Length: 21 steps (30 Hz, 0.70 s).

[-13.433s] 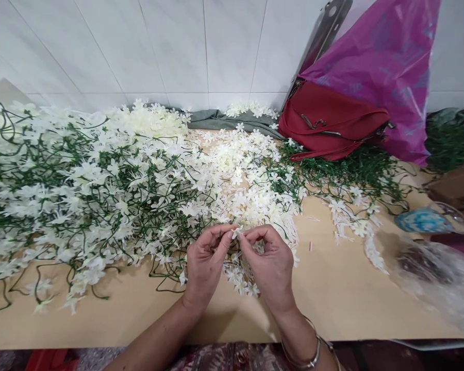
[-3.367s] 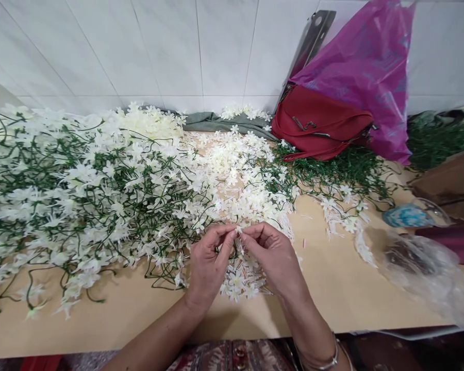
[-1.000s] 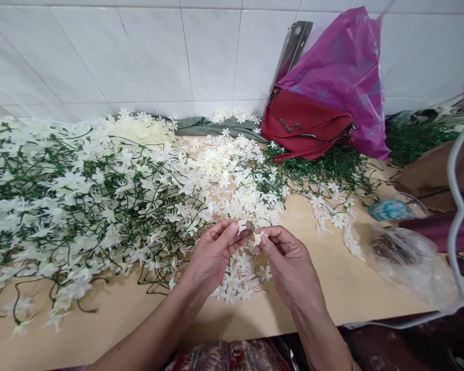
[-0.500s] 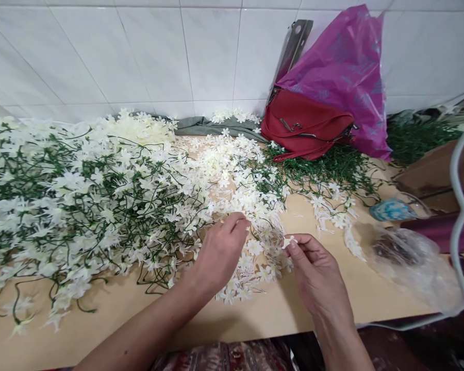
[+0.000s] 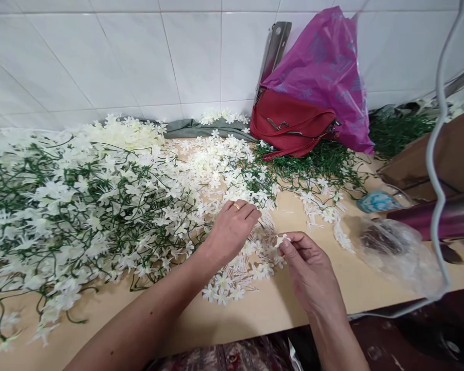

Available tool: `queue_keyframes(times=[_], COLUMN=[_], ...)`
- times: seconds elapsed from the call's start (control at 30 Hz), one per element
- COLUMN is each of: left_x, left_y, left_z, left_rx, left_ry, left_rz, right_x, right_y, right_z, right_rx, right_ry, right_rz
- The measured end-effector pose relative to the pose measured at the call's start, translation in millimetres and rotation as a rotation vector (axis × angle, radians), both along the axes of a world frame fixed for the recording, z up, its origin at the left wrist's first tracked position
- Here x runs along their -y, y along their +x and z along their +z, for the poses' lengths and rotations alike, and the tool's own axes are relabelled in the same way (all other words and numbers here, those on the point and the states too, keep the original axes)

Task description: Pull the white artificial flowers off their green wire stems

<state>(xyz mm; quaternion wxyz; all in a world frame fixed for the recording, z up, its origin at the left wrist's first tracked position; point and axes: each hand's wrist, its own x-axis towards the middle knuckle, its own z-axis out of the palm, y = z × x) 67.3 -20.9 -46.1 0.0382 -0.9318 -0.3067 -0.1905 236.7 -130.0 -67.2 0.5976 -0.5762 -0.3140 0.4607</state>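
My right hand (image 5: 313, 270) pinches a small white artificial flower (image 5: 282, 239) between thumb and forefinger. To its left, my left hand (image 5: 232, 232), with a ring on one finger, reaches over the loose white blossoms. Its fingers are bent down and pressed together; the tips are hidden, so I cannot see what they hold. Below and between the hands lie loose white flower heads (image 5: 222, 288) and thin white stamens (image 5: 239, 265). A large heap of white flowers on green stems (image 5: 100, 206) spreads across the left of the table.
Against the tiled wall stand a red handbag (image 5: 294, 123) and a purple plastic bag (image 5: 320, 62). Green stems (image 5: 320, 165) lie beneath them. At right are a clear plastic bag (image 5: 406, 257), a blue-and-white item (image 5: 377, 201), a brown carton (image 5: 421, 154) and a white cable (image 5: 436, 196).
My left hand has moved right and its back has turned more upward. The right hand still pinches the flower. The whole view has shifted slightly.
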Motion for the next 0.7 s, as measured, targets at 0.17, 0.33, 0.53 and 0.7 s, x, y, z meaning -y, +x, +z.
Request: queue_keyframes(times=[0.17, 0.33, 0.53, 0.7], left_x=[-2, 1, 13, 37], left_y=[-4, -13, -36, -56], left_z=[-6.5, -3.2, 12.1, 11.0], left_rx=[-0.039, 0.082, 0.629, 0.817], left_ry=[-0.006, 0.028, -0.213, -0.391], left_rz=[-0.075, 0.007, 0.091, 0.192], right_x=[-7, -7, -16, -28], right_y=[-9, -10, -18, -44], right_z=[2.7, 6.8, 8.8, 15.5], right_rx=[-0.006, -0.005, -0.053, -0.149], right_ry=[-0.002, 0.001, 0.018, 0.034], right_rz=[0.038, 0.037, 0.080, 0.185])
